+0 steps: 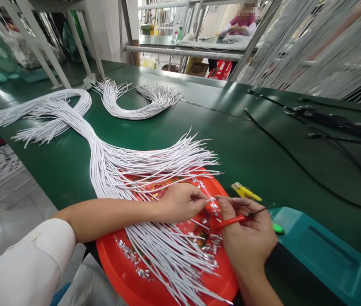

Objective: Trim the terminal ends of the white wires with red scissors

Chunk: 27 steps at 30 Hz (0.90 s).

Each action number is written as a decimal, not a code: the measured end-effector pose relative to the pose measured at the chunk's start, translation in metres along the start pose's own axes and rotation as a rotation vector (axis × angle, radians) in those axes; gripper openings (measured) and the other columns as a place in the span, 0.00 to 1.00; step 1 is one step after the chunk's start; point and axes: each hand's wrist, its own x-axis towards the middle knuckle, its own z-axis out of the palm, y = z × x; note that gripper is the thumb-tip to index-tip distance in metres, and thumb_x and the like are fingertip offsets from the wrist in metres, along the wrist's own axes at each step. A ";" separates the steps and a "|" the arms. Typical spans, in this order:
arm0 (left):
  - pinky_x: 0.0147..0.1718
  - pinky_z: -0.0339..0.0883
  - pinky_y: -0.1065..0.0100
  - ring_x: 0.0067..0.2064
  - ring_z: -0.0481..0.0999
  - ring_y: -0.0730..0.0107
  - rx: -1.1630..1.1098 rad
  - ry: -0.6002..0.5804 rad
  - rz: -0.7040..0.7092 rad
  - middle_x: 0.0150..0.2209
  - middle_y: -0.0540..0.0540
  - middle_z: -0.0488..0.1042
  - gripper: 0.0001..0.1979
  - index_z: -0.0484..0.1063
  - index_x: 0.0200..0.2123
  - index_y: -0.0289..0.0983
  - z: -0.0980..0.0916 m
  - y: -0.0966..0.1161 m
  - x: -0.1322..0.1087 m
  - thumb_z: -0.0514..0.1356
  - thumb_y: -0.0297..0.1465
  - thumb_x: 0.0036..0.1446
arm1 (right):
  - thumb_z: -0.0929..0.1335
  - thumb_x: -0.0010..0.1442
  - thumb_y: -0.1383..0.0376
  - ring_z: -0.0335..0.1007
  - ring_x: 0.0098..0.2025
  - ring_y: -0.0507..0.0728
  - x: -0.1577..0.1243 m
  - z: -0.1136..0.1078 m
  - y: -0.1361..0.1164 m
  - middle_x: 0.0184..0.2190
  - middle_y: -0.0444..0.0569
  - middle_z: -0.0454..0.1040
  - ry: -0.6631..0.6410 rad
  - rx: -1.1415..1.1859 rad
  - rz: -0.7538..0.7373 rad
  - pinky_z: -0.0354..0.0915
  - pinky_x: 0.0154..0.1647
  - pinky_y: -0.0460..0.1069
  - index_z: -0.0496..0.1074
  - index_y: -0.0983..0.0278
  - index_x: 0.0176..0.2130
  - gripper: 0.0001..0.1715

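Your left hand (180, 205) pinches a wire tip (211, 199), right hand (247, 236) grips red tool (231, 222); forearm (110, 217) across the wires (155, 159) could drag them.

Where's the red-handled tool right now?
Head view, right of centre: the red-handled tool is held in the right hand, its red end over the red tray, nearer the wearer than the yellow tool.

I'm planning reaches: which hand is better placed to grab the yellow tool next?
Probably the right hand: the yellow tool lies just beyond it, while the left hand is farther away, over the red tray. The right hand holds a red-handled tool, though.
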 end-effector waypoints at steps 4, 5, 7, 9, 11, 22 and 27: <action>0.27 0.61 0.76 0.27 0.68 0.78 -0.075 -0.013 0.044 0.27 0.49 0.74 0.08 0.75 0.31 0.33 0.001 -0.002 0.000 0.56 0.28 0.55 | 0.73 0.46 0.59 0.68 0.26 0.53 0.001 0.000 0.002 0.25 0.45 0.71 -0.064 -0.021 -0.004 0.65 0.26 0.48 0.69 0.64 0.30 0.14; 0.27 0.61 0.76 0.27 0.68 0.78 -0.099 -0.009 0.064 0.27 0.49 0.74 0.07 0.75 0.31 0.33 0.001 -0.003 0.000 0.56 0.28 0.55 | 0.73 0.45 0.58 0.68 0.25 0.52 0.002 -0.001 0.002 0.24 0.44 0.71 -0.075 -0.018 0.010 0.64 0.25 0.47 0.69 0.64 0.29 0.14; 0.27 0.62 0.76 0.27 0.67 0.78 -0.159 -0.008 0.076 0.27 0.48 0.74 0.07 0.74 0.31 0.32 0.001 -0.003 0.000 0.56 0.26 0.55 | 0.73 0.44 0.58 0.67 0.24 0.52 0.003 -0.001 0.002 0.23 0.44 0.70 -0.083 -0.011 0.036 0.64 0.24 0.47 0.68 0.63 0.29 0.15; 0.26 0.61 0.76 0.26 0.66 0.79 -0.218 -0.014 0.038 0.27 0.48 0.73 0.08 0.74 0.31 0.31 0.001 -0.002 0.001 0.55 0.26 0.55 | 0.73 0.44 0.58 0.68 0.25 0.52 0.002 -0.001 0.000 0.24 0.44 0.70 -0.053 -0.004 0.060 0.65 0.25 0.47 0.68 0.63 0.30 0.15; 0.26 0.61 0.76 0.26 0.66 0.79 -0.258 -0.026 -0.019 0.27 0.48 0.73 0.08 0.74 0.31 0.31 0.003 -0.003 0.002 0.55 0.26 0.56 | 0.73 0.45 0.58 0.70 0.27 0.53 0.001 0.000 -0.002 0.26 0.45 0.72 -0.017 0.035 0.083 0.66 0.27 0.48 0.68 0.63 0.31 0.15; 0.26 0.61 0.76 0.26 0.66 0.80 -0.237 0.031 -0.032 0.28 0.48 0.73 0.06 0.76 0.33 0.31 0.005 -0.003 0.002 0.62 0.27 0.50 | 0.74 0.45 0.58 0.68 0.25 0.52 0.001 0.000 -0.004 0.25 0.45 0.71 0.006 0.021 0.002 0.65 0.26 0.48 0.68 0.64 0.31 0.16; 0.26 0.63 0.76 0.25 0.68 0.80 -0.362 0.012 -0.145 0.25 0.49 0.73 0.08 0.76 0.36 0.31 0.004 -0.004 0.004 0.60 0.26 0.52 | 0.72 0.46 0.57 0.65 0.23 0.51 0.003 -0.003 -0.004 0.22 0.42 0.67 -0.011 0.032 0.119 0.63 0.24 0.47 0.67 0.64 0.32 0.17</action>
